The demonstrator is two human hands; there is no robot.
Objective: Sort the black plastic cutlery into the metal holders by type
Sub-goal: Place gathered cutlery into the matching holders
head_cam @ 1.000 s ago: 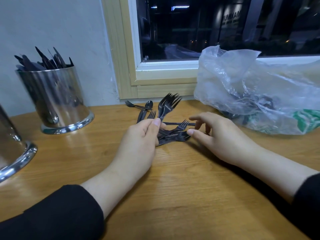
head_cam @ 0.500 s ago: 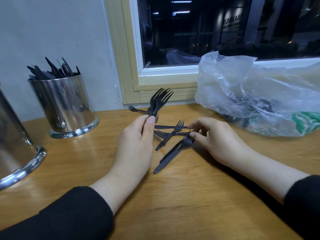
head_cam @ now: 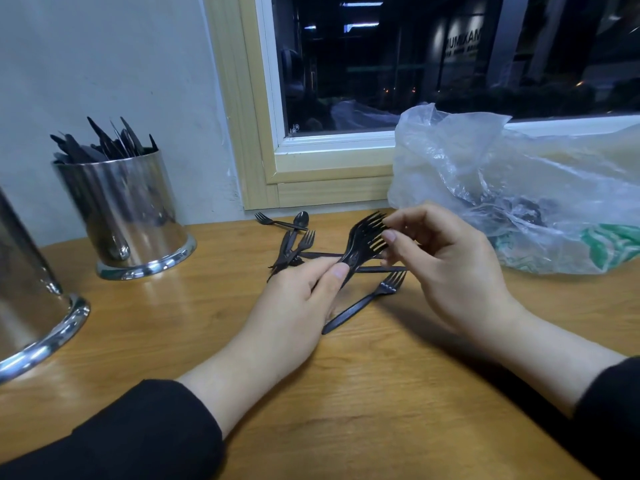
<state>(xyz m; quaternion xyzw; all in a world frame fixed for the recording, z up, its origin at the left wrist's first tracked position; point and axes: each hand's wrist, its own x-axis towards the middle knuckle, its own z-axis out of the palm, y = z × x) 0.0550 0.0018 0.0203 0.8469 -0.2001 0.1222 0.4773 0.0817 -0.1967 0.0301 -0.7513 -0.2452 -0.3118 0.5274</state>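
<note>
Hands (head_cam: 291, 306) (head_cam: 446, 268) hold forks (head_cam: 363, 242); window (head_cam: 463, 39) lettering mirrored, unreadable

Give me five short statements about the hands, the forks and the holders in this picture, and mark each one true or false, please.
1. The left hand holds a bunch of forks by their handles. True.
2. The right hand lies flat on the table. False: it is raised, with its fingertips at the tines of the held forks.
3. One loose fork lies on the table between the hands. True.
4. The upright metal holder by the wall is empty. False: black cutlery sticks out of its top.
5. The plastic bag sits left of the holders. False: it is at the right, under the window.
</note>
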